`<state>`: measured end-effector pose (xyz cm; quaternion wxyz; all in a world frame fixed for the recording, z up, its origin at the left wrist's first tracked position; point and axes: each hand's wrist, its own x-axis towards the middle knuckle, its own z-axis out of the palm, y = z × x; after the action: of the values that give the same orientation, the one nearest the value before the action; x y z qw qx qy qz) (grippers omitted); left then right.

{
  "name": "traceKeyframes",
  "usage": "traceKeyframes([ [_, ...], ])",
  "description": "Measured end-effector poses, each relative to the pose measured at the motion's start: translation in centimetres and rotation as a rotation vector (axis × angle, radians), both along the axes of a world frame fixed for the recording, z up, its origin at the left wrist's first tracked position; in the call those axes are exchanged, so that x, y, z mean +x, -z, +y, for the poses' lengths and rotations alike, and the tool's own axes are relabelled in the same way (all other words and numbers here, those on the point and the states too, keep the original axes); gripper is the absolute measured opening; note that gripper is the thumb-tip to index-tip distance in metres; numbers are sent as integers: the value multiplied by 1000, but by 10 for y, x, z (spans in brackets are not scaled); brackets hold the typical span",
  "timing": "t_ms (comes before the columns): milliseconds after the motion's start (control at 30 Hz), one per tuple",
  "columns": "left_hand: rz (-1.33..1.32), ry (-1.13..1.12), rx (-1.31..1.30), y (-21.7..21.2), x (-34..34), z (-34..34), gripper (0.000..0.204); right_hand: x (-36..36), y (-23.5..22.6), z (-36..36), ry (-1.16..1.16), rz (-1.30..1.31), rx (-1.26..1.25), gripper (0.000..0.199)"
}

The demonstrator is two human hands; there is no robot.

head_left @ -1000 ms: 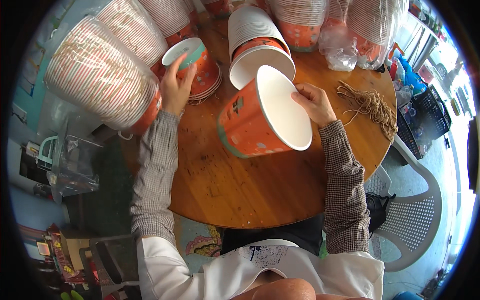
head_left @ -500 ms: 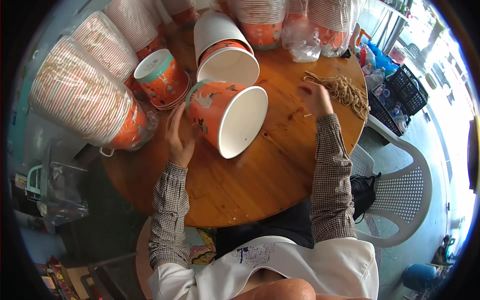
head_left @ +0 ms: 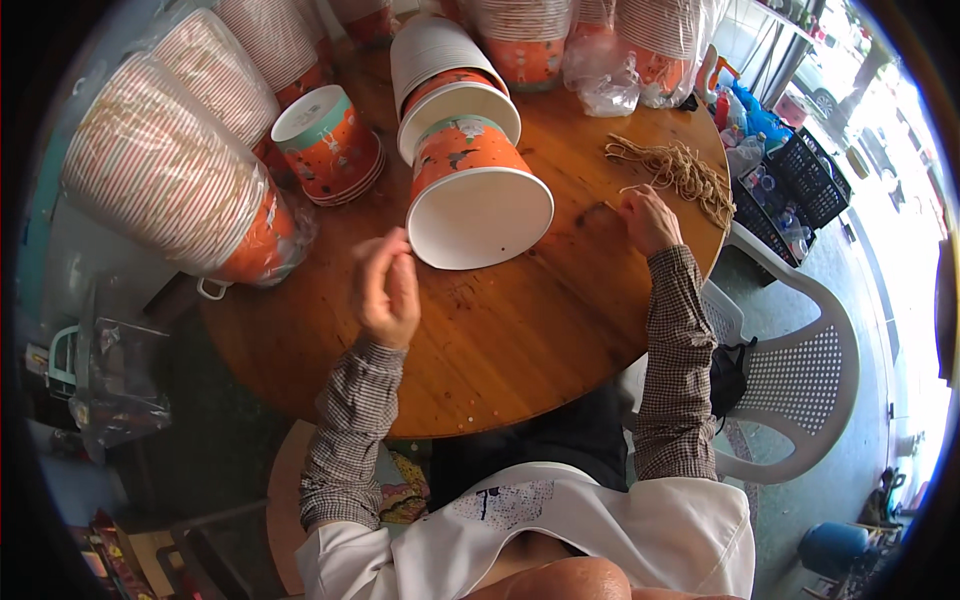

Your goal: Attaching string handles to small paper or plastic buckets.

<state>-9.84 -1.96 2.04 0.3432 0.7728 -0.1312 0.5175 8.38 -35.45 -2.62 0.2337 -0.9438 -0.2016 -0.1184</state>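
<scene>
Head view: orange paper bucket (head_left: 470,155) on its side on the table (head_left: 500,360), mouth toward the person.
Left hand (head_left: 385,292) half open, apparently empty, beside the rim, contact unclear; right hand (head_left: 654,222) curled near fuzzy brown twine (head_left: 682,172), cannot tell if gripping a strand. Bucket likely light, stiff yet dentable, slightly slippery; rolled rim looks the firmest hold. Tapered round wall, smooth white lining; nested bucket stack (head_left: 435,58) just behind.
</scene>
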Motion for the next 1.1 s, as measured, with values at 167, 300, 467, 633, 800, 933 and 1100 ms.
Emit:
traceKeyframes([
  [167, 197, 250, 226, -2, -1, -41, 26, -18, -3, 31, -161, 13, 246, 15],
  [300, 402, 117, 347, 15, 11, -42, 41, -31, -40, 81, -246, 336, 629, 17],
  [467, 564, -8, 323, 28, 9, -33, 55, -41, -55, 136, -568, 593, 923, 11],
  [633, 465, -156, 331, 35, 30, 1, 45, -48, -69, 179, -665, 598, 760, 10],
  [800, 558, 51, -134, 28, 30, 5, 26, -48, -44, 175, -619, 714, 962, 14],
  [933, 561, 170, -260, 27, 29, 14, 31, -59, -41, 175, -612, 791, 1042, 17],
  [1100, 636, 150, -250, 12, 24, 4, 34, -69, -49, 175, -584, 798, 960, 17],
])
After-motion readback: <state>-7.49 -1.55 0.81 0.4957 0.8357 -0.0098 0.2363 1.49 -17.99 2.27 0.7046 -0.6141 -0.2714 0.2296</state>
